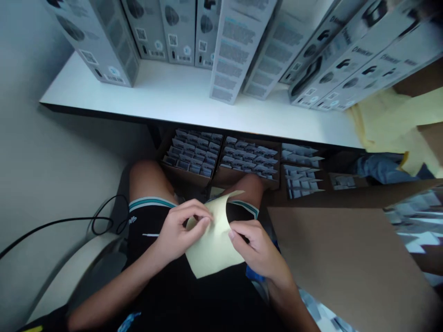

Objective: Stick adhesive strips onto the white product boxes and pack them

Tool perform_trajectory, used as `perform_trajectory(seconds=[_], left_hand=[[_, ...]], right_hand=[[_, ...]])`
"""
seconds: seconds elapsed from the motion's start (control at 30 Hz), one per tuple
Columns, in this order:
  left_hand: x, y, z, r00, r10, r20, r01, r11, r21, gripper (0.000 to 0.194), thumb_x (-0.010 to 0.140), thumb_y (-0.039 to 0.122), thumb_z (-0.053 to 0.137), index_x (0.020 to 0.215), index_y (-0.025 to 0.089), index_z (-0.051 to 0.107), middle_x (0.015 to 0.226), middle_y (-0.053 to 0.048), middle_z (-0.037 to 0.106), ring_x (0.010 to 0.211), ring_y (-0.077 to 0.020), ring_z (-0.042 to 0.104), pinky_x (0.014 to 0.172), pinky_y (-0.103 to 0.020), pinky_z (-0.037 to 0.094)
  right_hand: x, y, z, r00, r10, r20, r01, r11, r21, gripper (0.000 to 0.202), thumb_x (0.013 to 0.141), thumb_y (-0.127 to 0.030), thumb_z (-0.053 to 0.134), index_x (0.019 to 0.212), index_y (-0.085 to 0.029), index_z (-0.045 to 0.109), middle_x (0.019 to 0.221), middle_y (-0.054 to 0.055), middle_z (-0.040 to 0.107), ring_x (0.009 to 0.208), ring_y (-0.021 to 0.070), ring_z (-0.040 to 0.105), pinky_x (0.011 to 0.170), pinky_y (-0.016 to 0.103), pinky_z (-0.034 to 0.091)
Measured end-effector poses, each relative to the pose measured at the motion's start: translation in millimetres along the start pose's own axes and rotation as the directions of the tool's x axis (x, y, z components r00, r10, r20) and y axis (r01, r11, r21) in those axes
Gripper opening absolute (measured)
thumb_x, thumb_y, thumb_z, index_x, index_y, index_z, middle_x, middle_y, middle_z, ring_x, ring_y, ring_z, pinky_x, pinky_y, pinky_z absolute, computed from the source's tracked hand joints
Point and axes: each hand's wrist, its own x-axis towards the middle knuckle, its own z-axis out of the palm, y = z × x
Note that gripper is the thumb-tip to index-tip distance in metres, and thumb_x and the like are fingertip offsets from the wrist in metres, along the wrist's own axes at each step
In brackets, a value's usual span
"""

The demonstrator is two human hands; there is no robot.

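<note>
A pale yellow sheet [212, 251], which looks like paper, is held above my lap, its upper right part curling over. My left hand [183, 228] pinches the sheet near its left edge, thumb and forefinger closed together. On the right edge, my right hand [258, 249] grips it between thumb and curled fingers. A thin white strip [150, 235] shows just left of my left wrist, against the black shorts. Whether it is loose or part of the clothing I cannot tell.
Ahead stands a white table [166, 99] with several upright printed boxes [228, 55]. Below it are cartons [188, 176] packed with small packets. A large cardboard flap [332, 249] lies at my right. Another person's blue-clad leg [375, 168] shows beyond. A black cable [69, 221] loops at left.
</note>
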Motion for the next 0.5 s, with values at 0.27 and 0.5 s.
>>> perform_trajectory(seconds=[0.27,0.5], left_hand=[[7,-36,-23.9,0.963,-0.109,-0.246,0.096,0.993,-0.064,0.024,0.091,0.032,0.060,0.073,0.020,0.069,0.089,-0.007,0.073,0.084,-0.0212,0.071,0.070,-0.028,0.060],[15,-47,-5.8,0.970,-0.209,-0.128,0.196,0.975,-0.105,0.044,0.077,0.064,0.065,0.061,0.024,0.070,0.077,-0.006,0.074,0.075,-0.0271,0.073,0.068,-0.034,0.063]], right_hand=[[-22,19,-51,0.716,0.024,-0.697,0.118,0.981,0.156,0.024,0.092,-0.034,0.060,0.073,-0.020,0.067,0.070,0.004,0.066,0.064,0.0191,0.061,0.058,0.029,0.046],[-1,-32,-120,-0.264,-0.230,-0.937,0.342,0.886,-0.313,0.022,0.083,-0.021,0.061,0.061,-0.023,0.056,0.057,-0.003,0.048,0.059,0.0176,0.052,0.055,0.030,0.040]])
